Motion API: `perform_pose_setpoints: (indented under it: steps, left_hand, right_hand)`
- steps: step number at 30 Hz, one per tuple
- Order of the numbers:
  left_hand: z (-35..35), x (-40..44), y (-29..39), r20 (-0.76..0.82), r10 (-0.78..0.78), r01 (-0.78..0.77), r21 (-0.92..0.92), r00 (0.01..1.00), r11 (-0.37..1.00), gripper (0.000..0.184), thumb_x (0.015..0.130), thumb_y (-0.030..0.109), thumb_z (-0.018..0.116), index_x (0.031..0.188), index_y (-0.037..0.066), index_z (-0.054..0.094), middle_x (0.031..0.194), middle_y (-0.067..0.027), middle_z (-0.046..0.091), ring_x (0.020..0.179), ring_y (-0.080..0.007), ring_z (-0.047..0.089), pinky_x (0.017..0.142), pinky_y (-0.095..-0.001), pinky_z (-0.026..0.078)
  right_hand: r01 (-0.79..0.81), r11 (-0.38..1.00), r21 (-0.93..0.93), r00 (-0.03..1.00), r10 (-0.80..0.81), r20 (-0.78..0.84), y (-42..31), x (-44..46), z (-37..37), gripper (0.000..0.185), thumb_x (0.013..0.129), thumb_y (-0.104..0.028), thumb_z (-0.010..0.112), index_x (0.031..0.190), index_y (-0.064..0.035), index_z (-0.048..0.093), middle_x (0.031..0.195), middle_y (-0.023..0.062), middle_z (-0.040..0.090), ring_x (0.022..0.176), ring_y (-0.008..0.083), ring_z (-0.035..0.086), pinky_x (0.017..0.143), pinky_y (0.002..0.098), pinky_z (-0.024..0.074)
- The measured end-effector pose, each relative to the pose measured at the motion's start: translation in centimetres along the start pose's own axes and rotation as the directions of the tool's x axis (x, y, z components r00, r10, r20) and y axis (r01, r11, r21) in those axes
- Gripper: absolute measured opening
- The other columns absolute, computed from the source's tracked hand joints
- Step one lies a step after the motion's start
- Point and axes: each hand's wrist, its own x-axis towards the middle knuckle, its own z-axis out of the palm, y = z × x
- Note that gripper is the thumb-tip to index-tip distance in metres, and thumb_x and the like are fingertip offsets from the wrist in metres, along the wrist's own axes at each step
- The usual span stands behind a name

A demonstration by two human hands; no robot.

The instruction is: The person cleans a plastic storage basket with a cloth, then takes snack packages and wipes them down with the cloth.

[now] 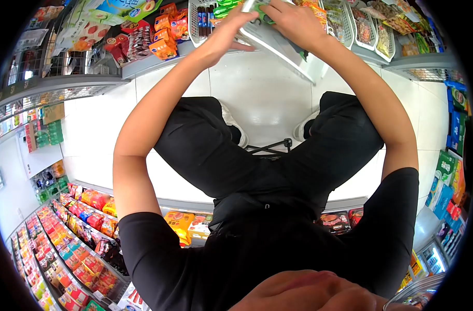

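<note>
A white plastic basket (284, 55) is tilted at the shelf edge, in front of me. My left hand (227, 35) is closed on its left side, with the thumb and fingers spread along the rim. My right hand (297, 24) reaches over the basket from the right, its fingers curled at a small green packet (265, 15). The right fingertips are partly hidden, so the grip's details are unclear. Behind my left hand, other green packets (227, 7) lie beside dark, slim packs (204, 18) in a white basket (194, 32).
Orange snack packs (164, 43) stand on the shelf to the left. White baskets of snacks (364, 27) line the right. My knees are spread over a white tiled floor (262, 85). Behind me runs a low shelf with boxed goods (200, 226); racks of packets (86, 254) stand behind left.
</note>
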Motion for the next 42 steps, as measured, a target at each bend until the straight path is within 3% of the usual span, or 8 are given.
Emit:
perform_pose_setpoints:
  steps: [4,12,16,20,26,30,33,42]
  left_hand:
    - [1.7,-0.5,0.0,-0.006,0.007,-0.008,-0.054,1.000,0.999,0.065,0.098,0.046,0.051,0.146,0.005,0.037,0.136,-0.0151,0.051,0.122,-0.0298,0.057,0.098,-0.0495,0.056]
    - [0.1,0.3,-1.2,-0.119,0.020,-0.032,-0.104,0.993,0.994,0.062,0.097,0.051,0.051,0.138,0.005,0.042,0.133,-0.0130,0.049,0.125,-0.0297,0.054,0.093,-0.0472,0.058]
    - [-1.5,1.1,-1.5,-0.261,0.094,-0.130,-0.121,0.961,0.984,0.061,0.095,0.045,0.053,0.145,0.012,0.042,0.133,-0.0099,0.055,0.122,-0.0266,0.057,0.094,-0.0461,0.053]
    - [-1.5,0.2,0.7,-0.198,0.138,-0.151,-0.053,0.970,0.987,0.061,0.096,0.045,0.051,0.146,0.012,0.039,0.134,-0.0124,0.054,0.122,-0.0288,0.058,0.093,-0.0474,0.053]
    - [-2.0,1.2,-0.8,-0.012,-0.064,0.055,-0.374,0.998,0.926,0.062,0.096,0.049,0.051,0.146,0.014,0.039,0.128,-0.0116,0.059,0.111,-0.0271,0.063,0.089,-0.0448,0.055]
    - [0.1,0.9,-0.5,0.046,0.036,-0.033,-0.065,0.998,0.997,0.073,0.097,0.056,0.050,0.146,0.005,0.033,0.143,-0.0142,0.038,0.132,-0.0287,0.046,0.096,-0.0475,0.057]
    - [1.0,0.8,-1.5,0.037,-0.018,0.017,0.004,0.999,1.000,0.063,0.099,0.054,0.047,0.141,0.007,0.040,0.134,-0.0149,0.052,0.124,-0.0280,0.056,0.101,-0.0491,0.053]
    - [0.4,0.4,-2.0,0.020,0.045,-0.046,0.042,0.999,0.998,0.073,0.097,0.058,0.048,0.148,0.007,0.036,0.141,-0.0118,0.040,0.129,-0.0244,0.047,0.098,-0.0412,0.051]
  right_hand:
    - [0.157,0.981,0.115,0.959,-0.124,-0.255,-0.3,0.1,0.1,0.017,0.086,-0.014,0.059,0.100,-0.0055,0.060,0.094,0.0127,0.059,0.077,0.0311,0.067,0.060,0.0420,0.0555]
    - [-0.011,1.000,-0.015,0.986,0.014,0.166,0.2,-0.8,2.1,0.016,0.081,-0.005,0.062,0.096,-0.0006,0.065,0.099,0.0146,0.063,0.086,0.0348,0.069,0.075,0.0442,0.0574]
    - [0.014,0.982,-0.187,0.839,0.091,0.536,2.8,-2.5,4.9,0.016,0.080,-0.006,0.064,0.095,-0.0001,0.065,0.100,0.0154,0.064,0.087,0.0363,0.069,0.076,0.0455,0.0569]
    - [-0.040,0.994,-0.098,0.933,0.072,0.352,4.4,-3.8,6.1,0.018,0.080,-0.004,0.064,0.096,0.0010,0.068,0.098,0.0169,0.067,0.085,0.0349,0.070,0.072,0.0447,0.0582]
    - [-0.097,0.990,0.104,0.995,0.100,-0.019,1.9,-1.4,2.3,0.028,0.086,-0.018,0.068,0.110,-0.0062,0.062,0.101,0.0111,0.063,0.086,0.0340,0.067,0.073,0.0446,0.0554]
    - [-0.080,0.992,0.095,0.996,0.084,-0.042,0.3,0.1,1.2,0.017,0.085,-0.012,0.058,0.100,-0.0032,0.062,0.096,0.0166,0.062,0.078,0.0359,0.067,0.062,0.0442,0.0561]
    - [-0.062,0.984,0.165,0.991,0.080,-0.103,-0.3,0.0,2.6,0.031,0.085,-0.017,0.070,0.112,-0.0061,0.062,0.102,0.0106,0.064,0.087,0.0336,0.067,0.074,0.0440,0.0551]
    - [0.065,0.919,0.388,0.995,-0.032,-0.093,-3.0,-1.2,3.2,0.036,0.081,-0.010,0.068,0.116,-0.0088,0.065,0.103,0.0083,0.067,0.091,0.0330,0.066,0.076,0.0449,0.0543]
